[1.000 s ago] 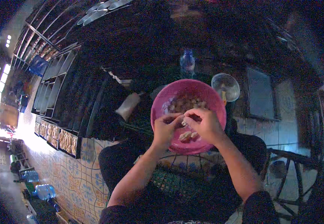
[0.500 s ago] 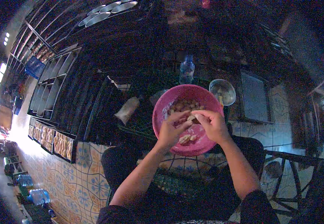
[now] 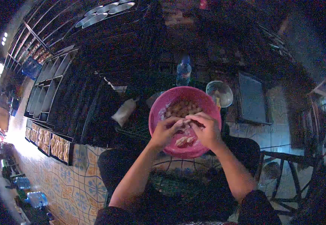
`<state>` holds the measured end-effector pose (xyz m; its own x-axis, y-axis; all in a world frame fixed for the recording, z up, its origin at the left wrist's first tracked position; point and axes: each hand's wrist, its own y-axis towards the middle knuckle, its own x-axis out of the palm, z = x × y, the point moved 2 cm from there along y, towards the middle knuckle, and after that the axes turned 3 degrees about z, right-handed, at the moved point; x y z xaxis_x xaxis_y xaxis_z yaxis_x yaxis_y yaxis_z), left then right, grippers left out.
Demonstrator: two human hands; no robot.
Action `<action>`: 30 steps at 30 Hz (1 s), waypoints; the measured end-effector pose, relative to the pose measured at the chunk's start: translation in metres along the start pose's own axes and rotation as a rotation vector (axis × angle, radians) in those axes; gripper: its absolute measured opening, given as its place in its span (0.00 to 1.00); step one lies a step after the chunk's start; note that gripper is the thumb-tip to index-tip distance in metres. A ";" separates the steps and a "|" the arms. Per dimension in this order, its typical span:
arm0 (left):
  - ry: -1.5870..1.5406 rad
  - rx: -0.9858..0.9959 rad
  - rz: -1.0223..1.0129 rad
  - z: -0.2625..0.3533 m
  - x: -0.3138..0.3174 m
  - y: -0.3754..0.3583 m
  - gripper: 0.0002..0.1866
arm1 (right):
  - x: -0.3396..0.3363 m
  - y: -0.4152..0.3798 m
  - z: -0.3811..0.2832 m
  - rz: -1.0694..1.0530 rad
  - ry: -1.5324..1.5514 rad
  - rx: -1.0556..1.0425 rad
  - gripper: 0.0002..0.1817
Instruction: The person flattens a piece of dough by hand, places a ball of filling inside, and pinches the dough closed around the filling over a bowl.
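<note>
A round pink basin sits in front of me over my lap. Several small brownish lumps lie at its far side, and a few pale pieces lie near its close rim. My left hand and my right hand meet above the basin's middle. Both have their fingers closed at the fingertips around something small and pale, too small to name. Powdery white smears show on the basin's inner wall.
Behind the basin stand a clear bottle and a metal bowl. A plastic bag lies left of it. Trays of pale pieces are at the left, with a metal stand at the right.
The view has shifted slightly, so the basin appears a little further left. My fingertips have drawn closer together over the basin.
</note>
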<state>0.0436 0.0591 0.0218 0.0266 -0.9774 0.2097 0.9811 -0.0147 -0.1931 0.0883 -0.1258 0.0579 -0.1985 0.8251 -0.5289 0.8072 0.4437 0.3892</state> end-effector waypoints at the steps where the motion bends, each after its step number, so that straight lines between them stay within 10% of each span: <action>1: 0.082 0.014 0.001 -0.002 -0.002 0.005 0.15 | -0.001 0.002 -0.002 0.005 0.060 0.010 0.14; 13: -0.068 -0.056 0.139 -0.009 0.012 0.004 0.14 | 0.011 -0.007 0.037 -0.019 0.193 0.267 0.22; 16: 0.589 0.152 0.037 -0.010 0.007 0.002 0.17 | 0.018 -0.008 0.036 -0.098 0.063 0.256 0.26; 30: -0.011 -0.303 0.130 -0.040 -0.002 0.016 0.20 | 0.024 -0.010 0.020 -0.100 -0.020 -0.083 0.13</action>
<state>0.0520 0.0521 -0.0196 0.1521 -0.9728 0.1750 0.8678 0.0467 -0.4948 0.0871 -0.1174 0.0261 -0.2639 0.7685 -0.5829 0.7347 0.5517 0.3947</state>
